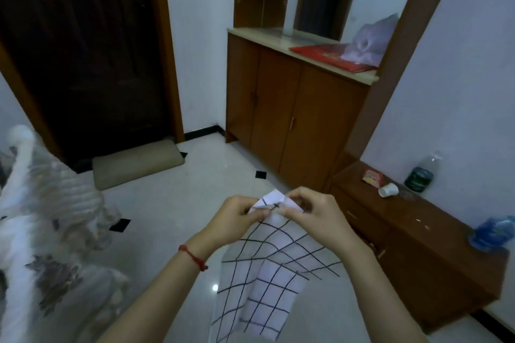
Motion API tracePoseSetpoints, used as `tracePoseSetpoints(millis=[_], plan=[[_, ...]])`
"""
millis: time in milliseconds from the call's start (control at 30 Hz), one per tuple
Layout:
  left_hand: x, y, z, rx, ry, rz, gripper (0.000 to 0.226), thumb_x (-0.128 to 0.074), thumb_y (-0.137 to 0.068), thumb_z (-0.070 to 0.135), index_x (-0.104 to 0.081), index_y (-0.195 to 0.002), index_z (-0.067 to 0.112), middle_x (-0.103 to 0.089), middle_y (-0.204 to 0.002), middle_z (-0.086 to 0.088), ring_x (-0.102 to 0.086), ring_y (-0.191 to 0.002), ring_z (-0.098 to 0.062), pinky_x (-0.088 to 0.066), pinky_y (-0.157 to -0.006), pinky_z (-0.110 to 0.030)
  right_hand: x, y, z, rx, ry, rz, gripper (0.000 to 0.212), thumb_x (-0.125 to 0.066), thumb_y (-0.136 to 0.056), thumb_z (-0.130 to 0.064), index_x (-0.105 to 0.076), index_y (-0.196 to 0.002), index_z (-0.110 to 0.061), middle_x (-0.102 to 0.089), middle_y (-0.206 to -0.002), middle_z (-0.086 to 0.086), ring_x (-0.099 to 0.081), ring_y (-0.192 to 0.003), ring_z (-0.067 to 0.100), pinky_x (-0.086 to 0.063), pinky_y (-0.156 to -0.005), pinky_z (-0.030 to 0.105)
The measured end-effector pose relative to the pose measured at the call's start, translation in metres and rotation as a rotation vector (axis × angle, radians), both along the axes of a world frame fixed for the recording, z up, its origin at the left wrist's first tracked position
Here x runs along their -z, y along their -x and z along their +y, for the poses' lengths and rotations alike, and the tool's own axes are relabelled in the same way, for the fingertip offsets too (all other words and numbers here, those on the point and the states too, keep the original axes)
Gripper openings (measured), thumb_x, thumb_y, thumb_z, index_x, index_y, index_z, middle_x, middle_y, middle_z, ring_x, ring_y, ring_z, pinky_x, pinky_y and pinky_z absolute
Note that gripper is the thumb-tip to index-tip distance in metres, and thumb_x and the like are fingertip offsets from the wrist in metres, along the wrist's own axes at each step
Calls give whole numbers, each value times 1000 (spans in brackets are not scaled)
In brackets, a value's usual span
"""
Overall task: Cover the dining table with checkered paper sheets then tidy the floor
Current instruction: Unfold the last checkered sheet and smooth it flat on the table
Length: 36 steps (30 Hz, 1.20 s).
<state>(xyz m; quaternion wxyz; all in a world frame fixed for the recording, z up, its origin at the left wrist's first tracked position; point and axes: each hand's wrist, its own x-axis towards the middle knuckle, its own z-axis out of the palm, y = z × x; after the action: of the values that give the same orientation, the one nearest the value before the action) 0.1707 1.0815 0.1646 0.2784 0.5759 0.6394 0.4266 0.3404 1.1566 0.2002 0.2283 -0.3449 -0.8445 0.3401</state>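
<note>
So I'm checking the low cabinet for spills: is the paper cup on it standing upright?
No, the paper cup lies on its side on the low cabinet, beside the bottle.

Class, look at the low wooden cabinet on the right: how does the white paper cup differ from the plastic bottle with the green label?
The paper cup lies tipped on its side; the plastic bottle stands upright. The cup is small, white and opaque; the bottle is taller, clear at the top, with a dark green label. The cup's mouth is open, while the bottle narrows to a neck. Both rest on the low cabinet near the wall.
</note>
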Motion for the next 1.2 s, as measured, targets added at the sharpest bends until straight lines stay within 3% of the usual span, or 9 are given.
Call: tracePoseSetpoints(millis=[200,300,433,533,700,867,933,1033,1200], plan=[[-10,117,62,-273,-74,-288,31,-54,-91,19,-65,-80,-8,-61,-71,-5,-57,-67,-14,-46,-60,-21,6,42,105,-31,283,-50,13,-73,-76,-26,-73,-85,-16,-74,-87,4,-70,-81,15,-54,-77,36],[-9,164,85,-387,-120,-353,30,-54,-91,21,-66,-81,-5,-69,-73,-2,-64,-67,-11,-49,-59,-15,13,79,141,6,314,68,14,-69,-80,-17,-70,-77,-3,-69,-73,16,-64,-70,19,-47,-65,28],[0,208,108,-487,-141,-429,28,-53,-92,22,-70,-78,5,-74,-70,4,-68,-66,-5,-51,-57,-11,19,145,176,32,364,264,38,-66,-82,-5,-70,-54,-31,-67,-55,-19,-61,-54,-8,-42,-51,4],[5,235,116,-515,-136,-475,27,-53,-91,28,-73,-81,15,-76,-83,3,-71,-78,-9,-51,-61,-13,22,198,204,36,351,385,21,-65,-83,-5,-72,-78,-25,-72,-69,-21,-66,-68,-7,-47,-57,5],[11,275,118,-525,-134,-680,47,-62,-68,55,-74,-86,13,-74,-91,-10,-68,-87,-30,-55,-72,-32,22,281,250,-18,312,464,22,-62,-86,-15,-69,-72,-30,-70,-71,-12,-62,-70,2,-49,-67,17],[-6,302,131,-26,-325,-1098,89,-23,-77,73,-69,-101,1,-69,-107,-20,-65,-101,-34,-57,-80,-37,9,353,286,-263,262,477,24,-59,-88,-12,-65,-83,10,-54,-72,34,-46,-66,8,-35,-56,13],[-22,305,154,-137,-324,-1015,79,-41,-74,74,-71,-96,5,-72,-99,-18,-69,-92,-31,-59,-70,-34,0,379,295,-373,289,473,17,-60,-87,-6,-68,-79,6,-58,-74,33,-49,-66,9,-36,-55,10],[-40,310,198,-609,-329,-586,49,-54,-74,60,-68,-96,19,-73,-99,-5,-68,-95,-23,-57,-69,-26,-11,412,304,-566,302,456,18,-62,-84,-5,-69,-68,-10,-56,-59,6,-49,-58,0,-38,-55,11],[-64,319,245,-702,-391,-297,24,-55,-79,40,-64,-100,34,-69,-92,20,-64,-87,3,-50,-70,-9,-23,445,315,-773,283,409,16,-72,-77,-22,-71,-67,-34,-68,-66,-11,-58,-63,-2,-44,-59,11]])
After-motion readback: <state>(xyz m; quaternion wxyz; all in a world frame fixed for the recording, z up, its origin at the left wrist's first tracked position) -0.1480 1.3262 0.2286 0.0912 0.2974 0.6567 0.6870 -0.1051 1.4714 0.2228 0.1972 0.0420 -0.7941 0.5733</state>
